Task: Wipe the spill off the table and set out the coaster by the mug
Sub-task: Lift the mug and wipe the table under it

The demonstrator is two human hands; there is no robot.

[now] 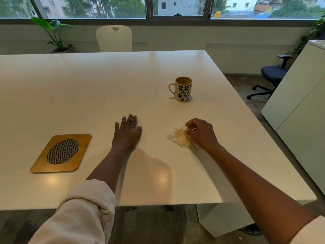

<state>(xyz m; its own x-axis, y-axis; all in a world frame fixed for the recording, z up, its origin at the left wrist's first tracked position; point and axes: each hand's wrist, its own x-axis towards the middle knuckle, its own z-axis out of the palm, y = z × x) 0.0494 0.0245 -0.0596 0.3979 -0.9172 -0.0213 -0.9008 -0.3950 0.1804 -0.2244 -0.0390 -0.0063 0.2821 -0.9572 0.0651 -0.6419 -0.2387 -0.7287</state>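
The right hand [200, 133], just right of centre in the frame, is pinching a crumpled tissue [181, 137] against the white table [105, 81], fingers curled down onto the wad. The left hand [127, 132] is lying flat at centre frame, fingers straight and spread, palm on the tabletop and holding nothing.

Risks first. That tissue is looking soaked, so dragging it further could be smearing liquid rather than lifting it, and a thin wet wad like that could tear and leave scraps. The mug [182, 89], sitting above and slightly left of the wiping hand in the upper middle of the frame, is filled nearly to the brim with a brown drink; a wide sweep toward it, or a knock when the coaster [61, 153] is being slid in beside it, could be slopping out a fresh spill.

Now the look of things. The tissue is white, stained tan-brown through the middle, bunched and ragged. No puddle is showing around it, so the wiping is probably close to done. The coaster is waiting at lower left, well apart from the mug: a wooden rounded rectangle with a dark woven oval inset, lying flat and untouched.
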